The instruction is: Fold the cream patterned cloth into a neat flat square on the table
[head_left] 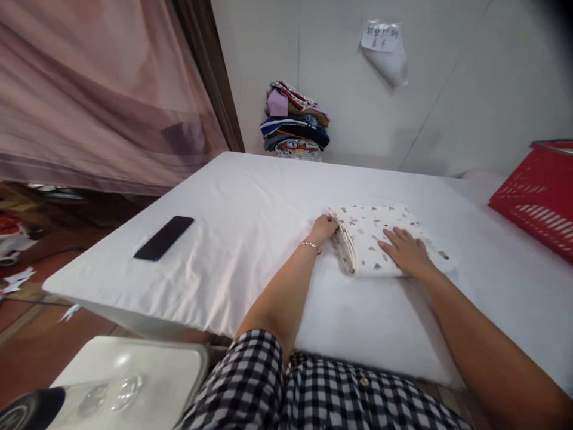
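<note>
A folded white cloth with small printed figures (371,230) lies on the white-covered table (250,239). My right hand (405,251) rests flat on top of it, fingers stretched out. My left hand (323,228), with a thin bracelet at the wrist, sits against the cloth's left folded edge, fingers curled at or under the layers.
A black phone (163,237) lies near the table's left side. A stack of folded clothes (295,122) stands at the far edge by the wall. A red basket (539,194) is at the right. A white stool (129,370) stands low at the left.
</note>
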A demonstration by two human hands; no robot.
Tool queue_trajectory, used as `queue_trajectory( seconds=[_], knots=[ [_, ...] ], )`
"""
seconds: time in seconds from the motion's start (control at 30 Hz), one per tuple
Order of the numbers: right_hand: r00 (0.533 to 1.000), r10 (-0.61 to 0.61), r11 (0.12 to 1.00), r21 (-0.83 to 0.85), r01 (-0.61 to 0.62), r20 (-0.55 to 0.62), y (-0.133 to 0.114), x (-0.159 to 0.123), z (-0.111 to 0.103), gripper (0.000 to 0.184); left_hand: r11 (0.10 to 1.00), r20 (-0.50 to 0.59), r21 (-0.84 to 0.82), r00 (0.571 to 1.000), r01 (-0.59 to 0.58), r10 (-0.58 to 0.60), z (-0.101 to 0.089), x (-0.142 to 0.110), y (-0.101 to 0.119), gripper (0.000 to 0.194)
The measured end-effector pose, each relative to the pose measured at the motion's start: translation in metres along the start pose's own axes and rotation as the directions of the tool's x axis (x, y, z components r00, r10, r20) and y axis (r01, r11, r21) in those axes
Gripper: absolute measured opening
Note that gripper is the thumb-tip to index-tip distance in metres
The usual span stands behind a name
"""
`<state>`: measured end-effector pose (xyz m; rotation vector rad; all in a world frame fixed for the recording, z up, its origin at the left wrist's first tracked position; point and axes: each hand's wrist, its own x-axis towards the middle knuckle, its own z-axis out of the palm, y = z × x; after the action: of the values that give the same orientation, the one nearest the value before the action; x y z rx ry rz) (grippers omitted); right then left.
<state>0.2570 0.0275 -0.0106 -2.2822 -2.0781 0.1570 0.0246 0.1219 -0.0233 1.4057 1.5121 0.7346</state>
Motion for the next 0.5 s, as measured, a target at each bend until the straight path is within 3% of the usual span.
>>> queue_trajectory(
  seconds=[0.17,0.3,0.4,0.5],
  knots=[
    [1.0,-0.018,0.999,0.034,0.018,0.004,0.018,0.007,-0.004,0.06,1.0,-0.005,0.01,1.0,-0.008,0.008,0.0,0.0,0.0,0.019],
    [0.994,0.075,0.997,-0.011,-0.076,-0.074,0.06,0.014,-0.009,0.057,1.0,-0.002,0.011,1.0,-0.017,0.017,0.0,0.002,-0.002,0.017],
    [0.988,0.151,0.983,0.105,-0.152,0.024,0.091,0.018,-0.005,0.058,1.0,-0.011,0.016,1.0,-0.018,0.018,0.002,0.004,-0.002,0.014],
    [0.985,0.171,0.956,0.242,-0.167,0.001,0.104,0.018,-0.002,0.06,1.0,-0.016,0.024,1.0,-0.019,0.019,0.002,0.005,-0.002,0.013]
  ],
)
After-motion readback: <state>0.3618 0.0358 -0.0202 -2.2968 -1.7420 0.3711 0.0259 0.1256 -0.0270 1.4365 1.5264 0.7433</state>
